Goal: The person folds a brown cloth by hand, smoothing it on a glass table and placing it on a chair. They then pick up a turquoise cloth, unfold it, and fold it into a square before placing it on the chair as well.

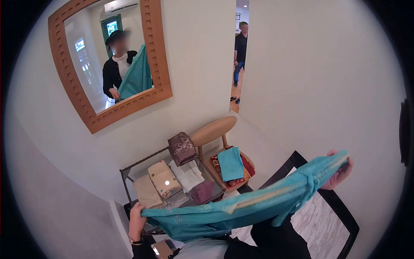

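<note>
A long teal cloth (215, 220) with pale embroidery and a cream-coloured strip along part of it is stretched across in front of my body. My left hand (137, 221) grips its left end at the edge. At the far right, my right hand (338, 175) is closed around the other end, which is held higher, so the cloth slants upward to the right. Its middle sags, and a loose fold hangs down near the right part. The lower side partly covers my legs.
A glass-topped table (170, 149) holds folded cream fabrics (165, 179), a white cloth (186, 175), a purple cloth (201, 192) and a brown package (183, 148). Folded teal cloth (231, 163) lies on a chair (215, 129). A mirror (157, 56) hangs left; a person (240, 47) stands beyond the doorway.
</note>
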`<state>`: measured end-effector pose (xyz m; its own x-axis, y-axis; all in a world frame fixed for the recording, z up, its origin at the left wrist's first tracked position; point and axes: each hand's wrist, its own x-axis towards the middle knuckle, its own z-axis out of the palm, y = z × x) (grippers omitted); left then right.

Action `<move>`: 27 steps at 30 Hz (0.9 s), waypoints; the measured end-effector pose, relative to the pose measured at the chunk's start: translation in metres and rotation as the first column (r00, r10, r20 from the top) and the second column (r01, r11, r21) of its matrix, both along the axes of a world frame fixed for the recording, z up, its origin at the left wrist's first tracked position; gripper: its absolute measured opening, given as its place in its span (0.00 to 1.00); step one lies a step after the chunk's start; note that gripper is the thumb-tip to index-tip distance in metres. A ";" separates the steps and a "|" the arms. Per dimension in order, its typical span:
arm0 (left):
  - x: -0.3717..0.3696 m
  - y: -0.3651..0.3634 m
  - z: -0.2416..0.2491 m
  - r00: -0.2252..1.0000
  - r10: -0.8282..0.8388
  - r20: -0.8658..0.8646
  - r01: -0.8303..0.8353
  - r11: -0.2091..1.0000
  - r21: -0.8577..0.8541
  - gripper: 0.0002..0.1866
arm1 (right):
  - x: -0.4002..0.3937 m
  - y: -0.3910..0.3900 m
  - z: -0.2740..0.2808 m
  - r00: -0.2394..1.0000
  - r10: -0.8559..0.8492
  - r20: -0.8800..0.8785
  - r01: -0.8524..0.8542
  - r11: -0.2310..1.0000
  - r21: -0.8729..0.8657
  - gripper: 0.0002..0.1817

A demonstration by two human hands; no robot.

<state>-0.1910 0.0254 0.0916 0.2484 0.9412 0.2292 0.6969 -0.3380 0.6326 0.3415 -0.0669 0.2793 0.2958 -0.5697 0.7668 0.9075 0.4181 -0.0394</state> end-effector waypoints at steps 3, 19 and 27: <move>-0.020 -0.002 0.010 0.992 0.068 0.109 -0.076 0.994 0.079 0.16 | 0.010 0.003 0.011 0.927 -0.375 -0.030 0.372 0.926 -0.065 0.13; -0.196 -0.010 -0.059 0.825 0.555 -0.109 -0.500 0.805 0.318 0.15 | 0.077 -0.027 0.005 0.877 -0.470 0.104 0.461 0.758 -0.462 0.13; -0.240 -0.019 -0.003 0.785 0.617 -0.057 -0.588 0.771 0.245 0.15 | 0.106 -0.011 -0.007 0.847 -0.517 0.126 0.488 0.661 -0.570 0.15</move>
<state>-0.4309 0.0062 0.0884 -0.3139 0.8422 0.4384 0.8691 0.0689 0.4899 0.4474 -0.0783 0.2722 0.1346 -0.1122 0.9845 0.9642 -0.2141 -0.1562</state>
